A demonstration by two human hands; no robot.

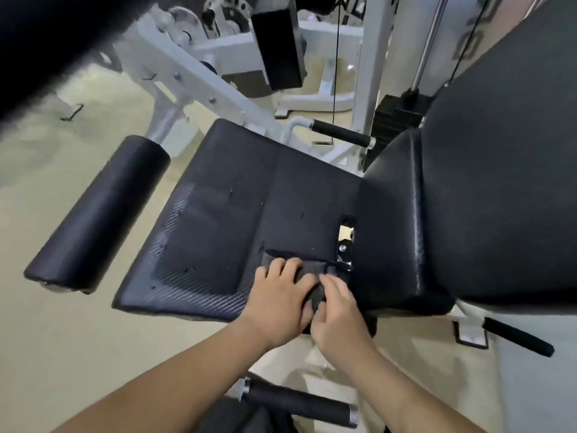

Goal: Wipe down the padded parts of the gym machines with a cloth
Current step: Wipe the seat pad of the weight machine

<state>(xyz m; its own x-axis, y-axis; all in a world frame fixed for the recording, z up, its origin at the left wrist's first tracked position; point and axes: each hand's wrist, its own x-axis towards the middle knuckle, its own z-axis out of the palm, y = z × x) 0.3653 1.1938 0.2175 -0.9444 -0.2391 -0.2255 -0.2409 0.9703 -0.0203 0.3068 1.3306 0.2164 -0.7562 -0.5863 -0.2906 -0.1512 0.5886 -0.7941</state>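
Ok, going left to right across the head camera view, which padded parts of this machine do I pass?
roller pad → seat pad → backrest pad

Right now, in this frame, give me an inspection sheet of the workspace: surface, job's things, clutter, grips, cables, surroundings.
Surface: black textured seat pad with small wet-looking spots scattered on it.
Job's things: dark cloth on the seat pad's near edge, close to the back pad; roller pad off to the left.
Clutter: nothing seen.
Grips: left hand rests flat on the cloth; right hand pinches its edge with curled fingers.
Cables: one black cable running vertically, left of the weight stack.
Surroundings: white machine frame; beige floor.
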